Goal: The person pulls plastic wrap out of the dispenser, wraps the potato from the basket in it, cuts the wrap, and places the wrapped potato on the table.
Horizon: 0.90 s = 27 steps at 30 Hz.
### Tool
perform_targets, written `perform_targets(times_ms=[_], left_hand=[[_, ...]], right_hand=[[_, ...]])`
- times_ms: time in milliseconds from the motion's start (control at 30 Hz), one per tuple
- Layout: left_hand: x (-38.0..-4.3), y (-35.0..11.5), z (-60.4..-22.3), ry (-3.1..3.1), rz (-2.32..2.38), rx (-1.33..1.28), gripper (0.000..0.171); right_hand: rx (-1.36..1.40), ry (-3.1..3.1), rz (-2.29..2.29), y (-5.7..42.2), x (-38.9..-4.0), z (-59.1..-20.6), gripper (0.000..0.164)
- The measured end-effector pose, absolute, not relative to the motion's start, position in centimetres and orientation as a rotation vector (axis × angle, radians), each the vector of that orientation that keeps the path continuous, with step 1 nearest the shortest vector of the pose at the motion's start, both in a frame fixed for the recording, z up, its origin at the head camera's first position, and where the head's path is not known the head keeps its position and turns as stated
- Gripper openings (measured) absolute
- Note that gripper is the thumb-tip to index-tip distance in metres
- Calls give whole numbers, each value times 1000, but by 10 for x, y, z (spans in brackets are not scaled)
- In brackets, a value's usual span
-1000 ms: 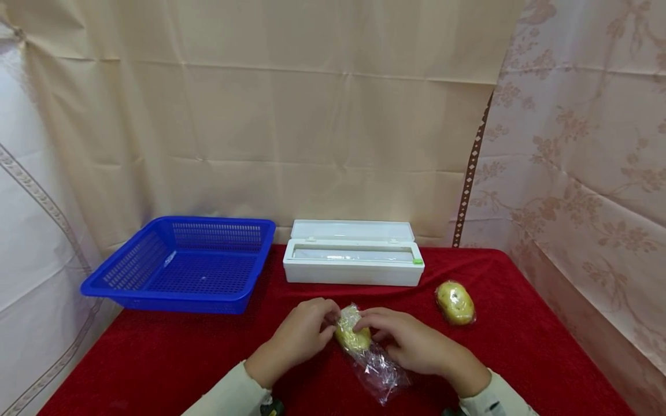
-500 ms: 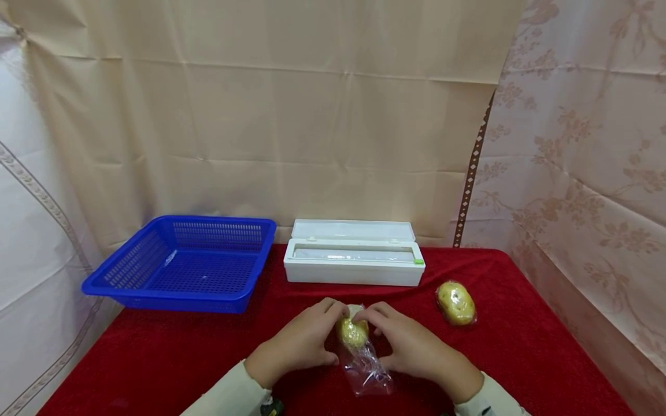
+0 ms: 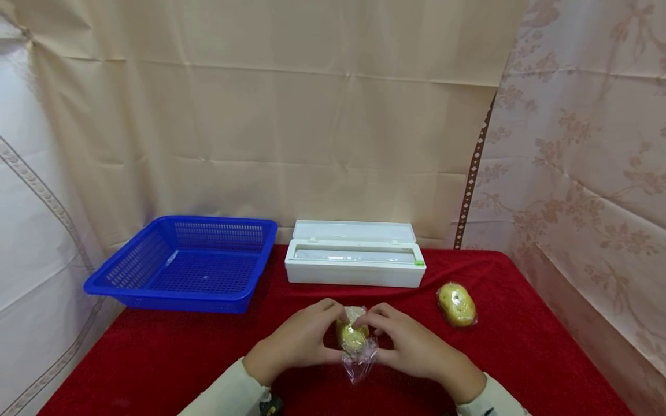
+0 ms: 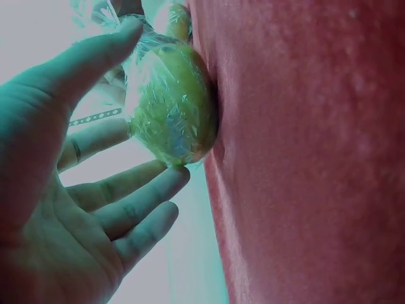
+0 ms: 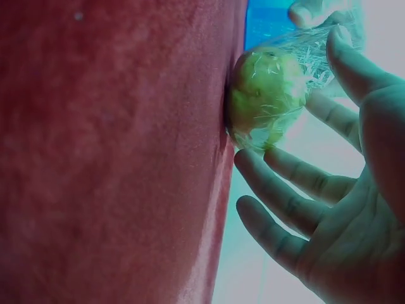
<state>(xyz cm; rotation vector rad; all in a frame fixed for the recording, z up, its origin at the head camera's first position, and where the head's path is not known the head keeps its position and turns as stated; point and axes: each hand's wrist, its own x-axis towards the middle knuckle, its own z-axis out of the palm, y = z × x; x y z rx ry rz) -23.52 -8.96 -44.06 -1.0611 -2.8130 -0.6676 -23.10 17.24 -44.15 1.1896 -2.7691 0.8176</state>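
A yellow potato [image 3: 352,338] in clear plastic wrap rests on the red cloth between both hands. Loose wrap [image 3: 358,370] sticks out on its near side, bunched and folded upward. My left hand [image 3: 298,340] holds the potato from the left, thumb on the film and fingertips against the far side. From the right, my right hand [image 3: 413,346] grips it the same way, its thumb at the film edge. Both wrist views show the wrapped potato [image 4: 174,104] with fingers spread around it and wrap drawn up toward the thumbs.
A second wrapped potato [image 3: 456,304] lies at the right. Behind the hands stands a white cling film box [image 3: 356,273], lid raised, with a green tab at its right end. A blue plastic basket [image 3: 182,303] sits at the back left. Curtains hang behind the table.
The potato has turned more upright between the hands. The loose wrap that trailed toward the person has been gathered and lifted toward the potato, the thumbs moving in on it.
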Motion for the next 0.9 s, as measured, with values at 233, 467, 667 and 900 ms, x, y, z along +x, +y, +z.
perform_targets(times_ms=[233,467,667,900], left_hand=[[-239,-90,-441,-2786,-767,-1078,47],[-242,-88,-443,-2710,-842,-1053,29],[-240,-84,-445,-2651,-872,-985,12],[-239,-81,-449,-2631,-884,-916,9]], right_hand=[[1165,-2767,880,173,-231,-441,34],[1096,-2760,995,171,-233,-445,20],[1047,-2690,1137,168,-235,-450,16],[915,-2687,1313,163,-236,-452,13]])
